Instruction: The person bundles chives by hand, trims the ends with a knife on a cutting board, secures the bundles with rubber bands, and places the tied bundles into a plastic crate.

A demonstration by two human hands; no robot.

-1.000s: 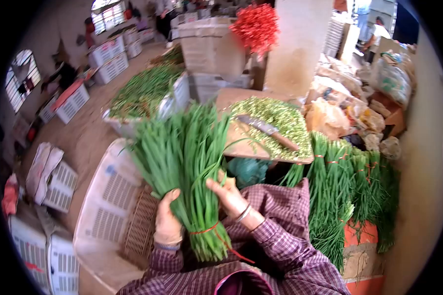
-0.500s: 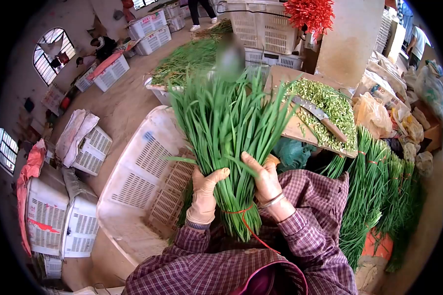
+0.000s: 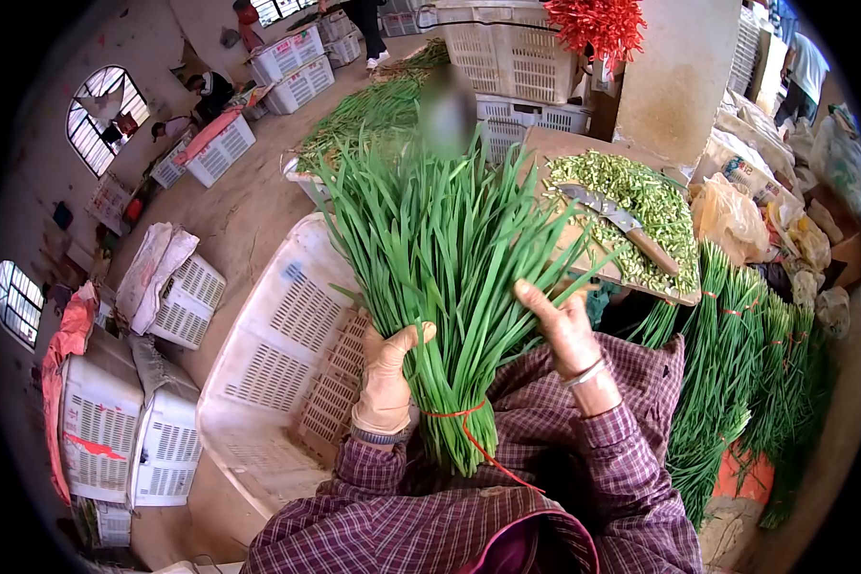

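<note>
A large bundle of garlic chives [image 3: 440, 258] stands upright over my lap, leaves fanning out at the top. A red tie [image 3: 454, 413] circles the stems low down, one long end trailing toward my lap. My left hand [image 3: 385, 378], in a pale glove, is closed around the left side of the bundle just above the tie, thumb across the front. My right hand [image 3: 566, 330], with a bracelet at the wrist, grips leaves on the right side. Its thumb shows in front; the other fingers are mostly hidden behind leaves.
A white plastic crate [image 3: 268, 354] sits at my left. Ahead to the right, a knife [image 3: 622, 228] lies among chopped stems on a board [image 3: 569, 244]. Tied chive bundles [image 3: 708, 383] lie at right. Red ties [image 3: 598, 27] hang ahead. Other people are in the background.
My right hand has moved right and slightly up from the middle of the bundle to its outer leaves. The leaves spread wider. My left hand keeps its hold.
</note>
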